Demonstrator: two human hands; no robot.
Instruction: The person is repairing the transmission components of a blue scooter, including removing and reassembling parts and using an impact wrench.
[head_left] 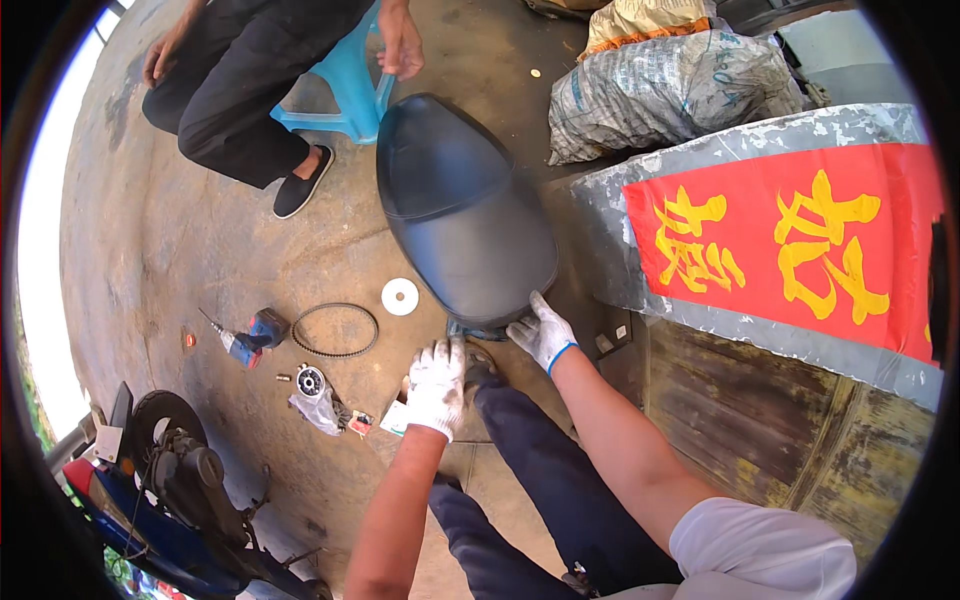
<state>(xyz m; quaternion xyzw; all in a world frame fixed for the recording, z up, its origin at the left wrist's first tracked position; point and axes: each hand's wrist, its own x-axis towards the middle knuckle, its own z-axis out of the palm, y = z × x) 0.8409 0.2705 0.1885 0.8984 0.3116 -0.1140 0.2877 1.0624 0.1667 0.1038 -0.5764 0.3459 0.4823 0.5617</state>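
Observation:
A black scooter seat [470, 230] lies in the middle, its rounded near end toward me. My right hand [545, 333], in a white glove with a blue cuff, grips that near edge at its right side. My left hand [437, 388], also in a white knitted glove, hangs just left of the seat's near end. Its fingers stretch forward, and I see nothing held in them. Beside that wrist is a small white-and-green box [394, 418], partly covered. A bluish part [475, 331] shows under the seat's near end, mostly hidden.
To the left lie a cordless drill [250, 338], a toothed drive belt [335, 331], a white disc [400, 296] and a round metal part [311, 380]. A person sits on a blue stool [350, 85]. Sacks [670, 95], a red banner [780, 230] and a scooter [180, 480] flank the floor.

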